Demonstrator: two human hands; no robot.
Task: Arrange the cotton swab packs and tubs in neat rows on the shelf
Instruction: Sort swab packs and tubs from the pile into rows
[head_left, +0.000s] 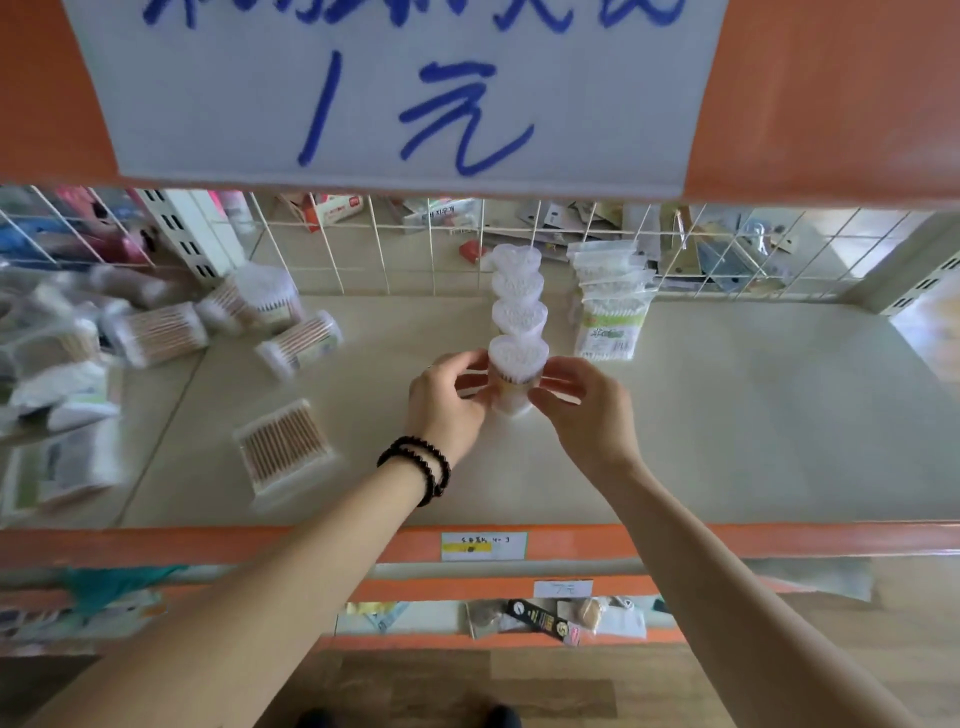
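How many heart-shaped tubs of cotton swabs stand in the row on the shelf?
4. The front tub is held between the left hand and right hand; the second tub, third tub and rear tub line up behind it towards the wire grid.

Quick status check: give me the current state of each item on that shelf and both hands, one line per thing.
Front heart-shaped clear tub of white swabs: upright, gripped from both sides.
Three heart-shaped tubs behind it: upright, one row.
Clear bagged swab packs: lined up beside the row.
Round clear tubs of wooden-stick swabs: lying on their sides, scattered.
Flat rectangular swab box: lying flat, askew.
Left hand: holds front tub.
Right hand: holds front tub.
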